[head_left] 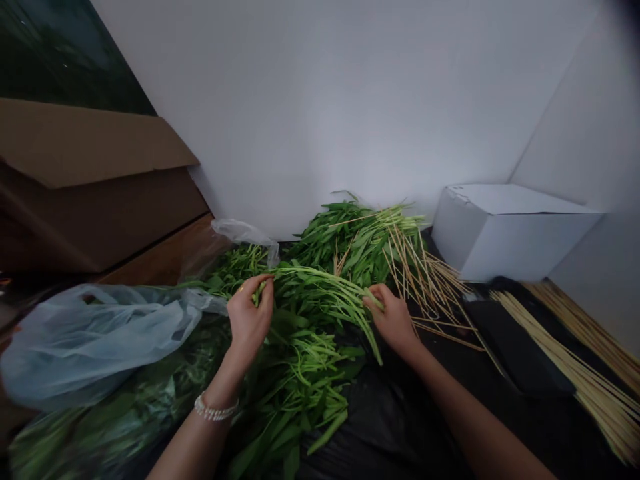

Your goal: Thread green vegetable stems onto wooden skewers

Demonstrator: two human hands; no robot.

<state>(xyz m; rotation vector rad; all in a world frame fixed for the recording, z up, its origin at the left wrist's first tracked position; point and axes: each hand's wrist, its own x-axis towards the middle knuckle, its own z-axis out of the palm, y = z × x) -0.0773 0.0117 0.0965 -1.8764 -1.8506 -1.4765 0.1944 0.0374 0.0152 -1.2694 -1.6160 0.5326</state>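
My left hand [249,316] is closed round the leafy part of a bunch of green stalks [320,297] that lies across the middle of the black sheet. My right hand [393,317] pinches the stem end of the same bunch. A bead bracelet [215,409] circles my left wrist. Below the hands spreads a loose heap of leafy greens [295,393]. Behind the bunch lies a pile of greens threaded on bamboo skewers [373,243].
A pale blue plastic bag [95,340] with more greens lies at the left. Brown cardboard boxes [95,180] stand at the far left, a white box [505,230] at the right. Bare bamboo skewers [585,373] lie along the right beside a flat black object [520,353].
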